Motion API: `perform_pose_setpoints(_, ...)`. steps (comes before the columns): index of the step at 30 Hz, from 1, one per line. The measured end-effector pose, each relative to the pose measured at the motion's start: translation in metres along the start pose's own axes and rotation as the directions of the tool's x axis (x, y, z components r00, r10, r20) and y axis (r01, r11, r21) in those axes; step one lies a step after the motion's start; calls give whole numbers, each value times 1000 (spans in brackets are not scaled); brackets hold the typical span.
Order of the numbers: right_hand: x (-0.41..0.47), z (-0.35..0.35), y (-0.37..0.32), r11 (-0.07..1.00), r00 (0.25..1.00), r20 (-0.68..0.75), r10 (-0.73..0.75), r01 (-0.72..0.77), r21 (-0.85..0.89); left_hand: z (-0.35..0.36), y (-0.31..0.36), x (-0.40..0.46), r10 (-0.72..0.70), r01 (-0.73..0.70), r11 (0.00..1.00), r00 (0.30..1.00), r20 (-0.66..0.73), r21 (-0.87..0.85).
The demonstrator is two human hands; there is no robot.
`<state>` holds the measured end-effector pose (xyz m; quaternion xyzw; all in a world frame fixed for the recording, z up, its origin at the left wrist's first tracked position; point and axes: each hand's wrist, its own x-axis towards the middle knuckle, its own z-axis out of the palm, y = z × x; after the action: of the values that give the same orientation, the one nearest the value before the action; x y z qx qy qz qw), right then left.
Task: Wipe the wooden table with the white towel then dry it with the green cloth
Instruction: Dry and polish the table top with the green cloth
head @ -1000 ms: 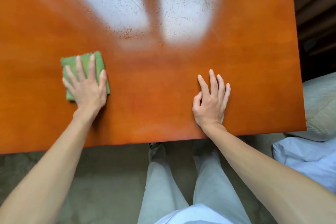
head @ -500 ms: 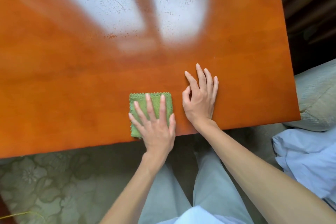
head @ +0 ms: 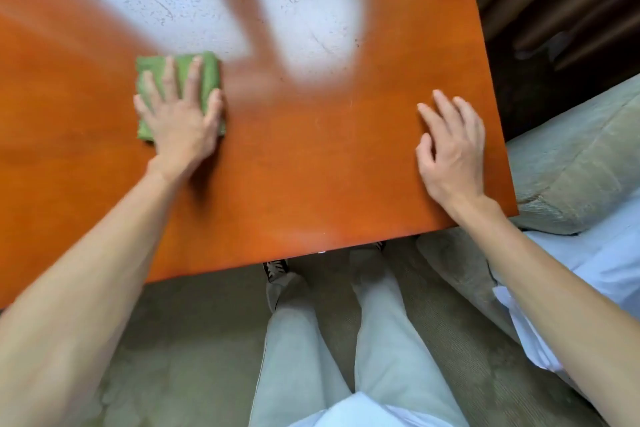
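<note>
On the head view, I see the wooden table (head: 311, 166) filling the upper two thirds of the frame, its orange-brown top running off the left and top edges, with its near edge slanting from lower left up to the right.

My left hand (head: 180, 118) lies palm down in the left-centre of the frame, fingers spread flat over the green cloth (head: 207, 73). The cloth is folded into a rough square and pressed against the tabletop; I am not pinching it, only bearing down on it with an open palm. Its far edge just touches the lower rim of a pale window reflection (head: 166, 0) that spreads across the upper part of the table, speckled with small marks.

My right hand (head: 450, 152) rests on the table near its right edge, in the right-centre of the frame, well apart from the cloth. Its fingers are loosely spread and slightly curled, holding nothing.

I cannot see the white towel here.

Below the table edge I see my light trousers (head: 346, 340), and at the right a pale cushion (head: 571, 163).
</note>
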<state>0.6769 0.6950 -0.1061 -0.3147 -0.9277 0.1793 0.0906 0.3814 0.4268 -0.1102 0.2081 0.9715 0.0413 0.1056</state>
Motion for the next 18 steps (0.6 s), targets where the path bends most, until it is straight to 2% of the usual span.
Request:
perform_pose_setpoints(5,-4,2,20,996,999,-32,-9,7,-84,3,-44,-35,-223,223,975,972,-75,-11)
perform_pose_setpoints(9,-3,2,18,998,999,-51,10,-13,-64,22,-7,-91,-250,247,968,965,-81,-41)
perform_pose_setpoints(11,-4,1,19,998,999,-51,6,-9,-59,34,25,-122,-188,186,982,981,-53,-37)
perform_pose_setpoints(14,-3,0,18,999,999,-49,5,-8,-47,50,82,-162,-21,21,1000,999,-42,-2)
perform_pose_setpoints(18,-3,1,19,999,999,-53,11,-14,-49,62,159,-194,249,-249,968,968,-5,26)
